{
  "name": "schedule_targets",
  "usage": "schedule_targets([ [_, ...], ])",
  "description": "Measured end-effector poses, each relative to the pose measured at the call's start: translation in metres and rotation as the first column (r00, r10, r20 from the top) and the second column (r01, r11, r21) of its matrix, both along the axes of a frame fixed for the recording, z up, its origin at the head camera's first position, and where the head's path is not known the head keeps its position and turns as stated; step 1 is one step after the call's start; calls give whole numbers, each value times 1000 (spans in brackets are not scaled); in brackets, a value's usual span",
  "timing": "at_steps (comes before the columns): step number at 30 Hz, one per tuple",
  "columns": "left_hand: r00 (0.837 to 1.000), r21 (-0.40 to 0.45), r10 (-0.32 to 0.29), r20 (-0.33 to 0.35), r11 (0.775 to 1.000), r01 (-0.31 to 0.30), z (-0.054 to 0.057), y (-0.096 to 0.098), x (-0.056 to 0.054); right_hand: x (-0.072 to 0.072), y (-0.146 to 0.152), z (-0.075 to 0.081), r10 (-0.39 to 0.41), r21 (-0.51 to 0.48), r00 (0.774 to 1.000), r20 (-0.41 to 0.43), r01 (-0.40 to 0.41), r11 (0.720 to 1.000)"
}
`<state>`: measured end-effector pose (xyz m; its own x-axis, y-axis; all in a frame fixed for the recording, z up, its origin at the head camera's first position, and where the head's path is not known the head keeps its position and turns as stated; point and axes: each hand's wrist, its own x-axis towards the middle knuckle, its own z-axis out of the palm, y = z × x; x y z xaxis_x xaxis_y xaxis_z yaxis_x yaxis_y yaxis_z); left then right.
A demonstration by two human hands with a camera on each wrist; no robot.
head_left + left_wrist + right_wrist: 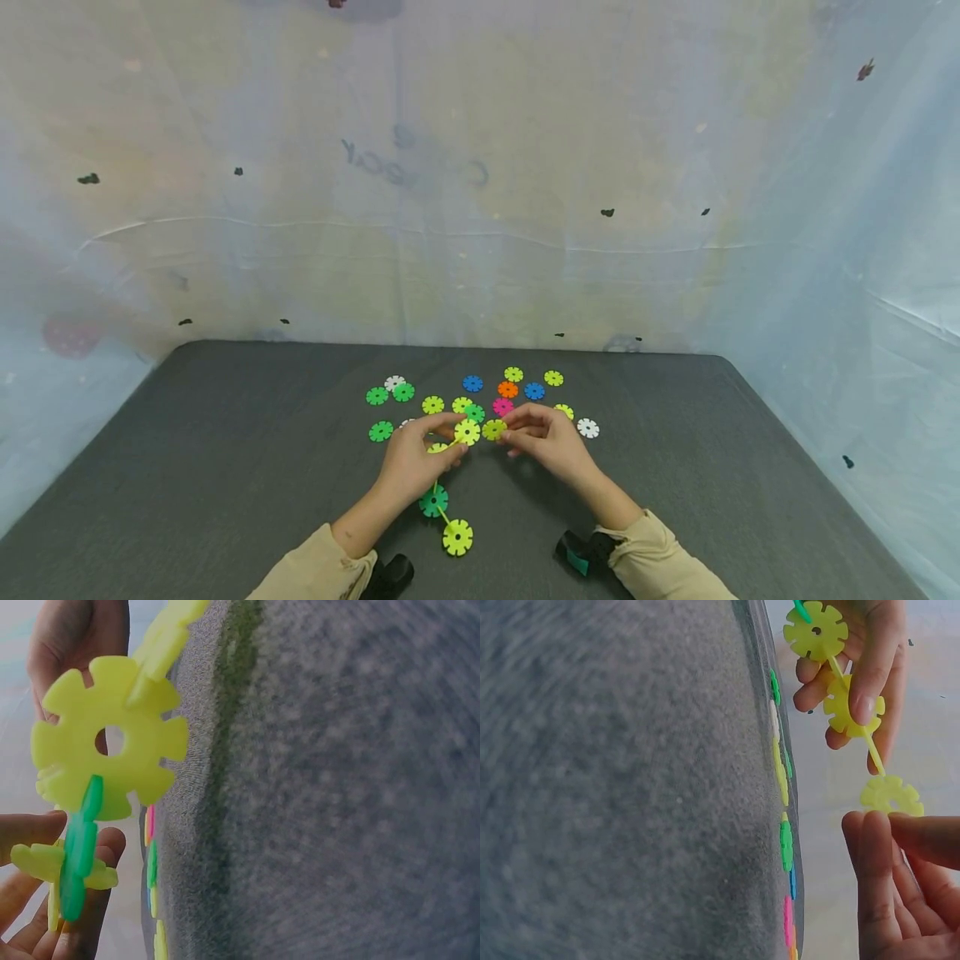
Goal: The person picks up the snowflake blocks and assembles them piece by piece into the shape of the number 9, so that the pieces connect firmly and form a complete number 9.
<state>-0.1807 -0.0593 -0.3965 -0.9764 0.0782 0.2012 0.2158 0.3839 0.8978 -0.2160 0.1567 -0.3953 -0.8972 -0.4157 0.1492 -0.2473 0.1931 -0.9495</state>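
My left hand grips a chain of slotted plastic discs in the head view. A yellow disc shows at the fingertips, and a green disc and another yellow disc hang below the hand. In the right wrist view, the left thumb presses on a yellow disc of this chain. My right hand pinches a single yellow disc between thumb and fingers. That disc's edge meets an edge-on yellow disc of the chain; whether their slots interlock, I cannot tell.
Loose discs lie beyond the hands on the grey table, among them an orange disc, a pink disc, a blue disc and a white disc. Pale sheeting hangs behind the table.
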Motion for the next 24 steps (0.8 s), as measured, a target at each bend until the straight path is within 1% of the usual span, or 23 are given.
schedule_targets([
  [6, 1000, 12, -3, 4, 1000, 3, -1, -1, 0, 0, -2, -3, 30, -10, 999, 17, -30, 999],
  [12, 1000, 15, -18, 5, 1000, 18, -3, -2, 1, 1, -5, -5, 42, -9, 999, 8, -42, 999],
  [17, 999, -20, -38, -8, 999, 38, -3, -2, 2, 1, -7, -7, 21, -17, 999, -35, -21, 1000],
  [21, 999, -10, -49, -15, 999, 49, -4, 0, 2, 2, -11, -7, -13, -21, 996, -84, 12, 1000],
  [24, 999, -9, -40, -24, 999, 40, -4, 0, 2, 2, -13, -6, -35, -26, 995, -93, 32, 999],
])
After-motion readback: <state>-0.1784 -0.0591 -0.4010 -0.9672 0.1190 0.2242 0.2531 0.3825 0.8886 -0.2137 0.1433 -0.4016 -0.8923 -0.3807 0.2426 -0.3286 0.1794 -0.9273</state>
